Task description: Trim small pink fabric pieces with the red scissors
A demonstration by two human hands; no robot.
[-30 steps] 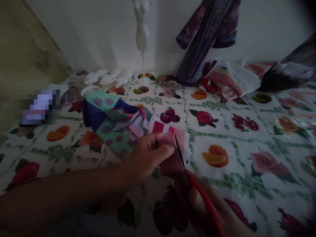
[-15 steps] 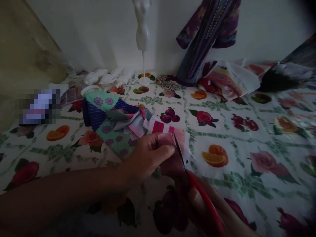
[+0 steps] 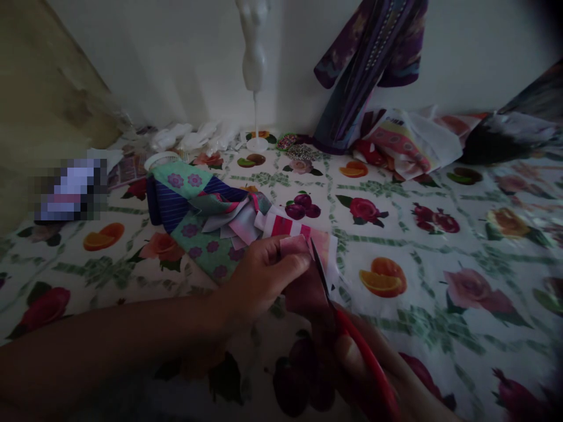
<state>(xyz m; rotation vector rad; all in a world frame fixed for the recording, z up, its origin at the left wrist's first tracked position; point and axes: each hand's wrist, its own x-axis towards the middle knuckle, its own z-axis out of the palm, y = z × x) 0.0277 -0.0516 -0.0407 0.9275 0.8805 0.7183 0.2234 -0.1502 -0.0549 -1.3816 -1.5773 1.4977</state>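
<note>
Between thumb and fingers, my left hand [image 3: 268, 272] pinches a small piece of pink fabric [image 3: 303, 290]. My right hand [image 3: 369, 357] is wrapped round red-handled scissors [image 3: 365, 357], whose dark blades lie along the right edge of the pink piece. Whether the blades are parted there is hard to see. Just beyond the hands is a pink-and-white striped piece [image 3: 290, 225]. Left of it lie loose grey-pink fabric scraps [image 3: 240, 220] on a green and blue patterned cloth [image 3: 193, 234].
A small white mannequin [image 3: 254, 58] stands at the wall beside a purple robe [image 3: 369, 64]. Bead packets [image 3: 301, 151] lie between them. A plastic bag [image 3: 413, 140] is at the back right, white bundles [image 3: 193, 136] at the back left. A fruit-and-flower tablecloth [image 3: 409, 228] covers the table.
Very little differs. My left hand and the pink fabric have shifted slightly left; the scissors stay at the fabric's right edge.
</note>
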